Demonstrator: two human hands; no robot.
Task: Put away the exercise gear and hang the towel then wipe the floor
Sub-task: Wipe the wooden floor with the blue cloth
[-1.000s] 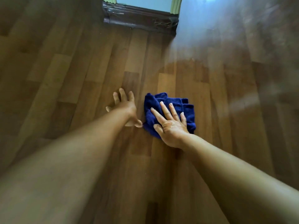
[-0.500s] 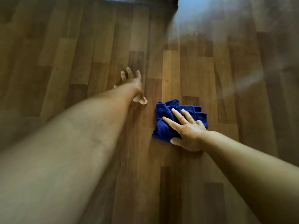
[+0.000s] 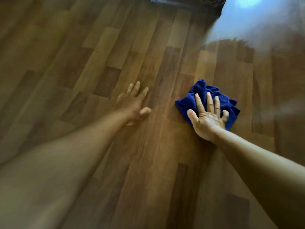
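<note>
change: right hand [image 3: 208, 116] has slid the blue cloth [image 3: 214, 98] away to 3 o'clock of the left hand [image 3: 134, 103] — now well apart | hands: right flat, fingers spread, pressing cloth; left released, braced on floor [image 3: 148, 162] | task: wiping stroke under way — more floor likely left

Blurred left hand [image 3: 133, 103], cloth [image 3: 212, 95] half-covered.

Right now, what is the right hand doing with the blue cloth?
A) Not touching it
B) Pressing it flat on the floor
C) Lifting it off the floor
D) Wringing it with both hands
B: the right hand lies with straight, spread fingers on the cloth, which sits on the floor; the left hand is apart from it.
</note>
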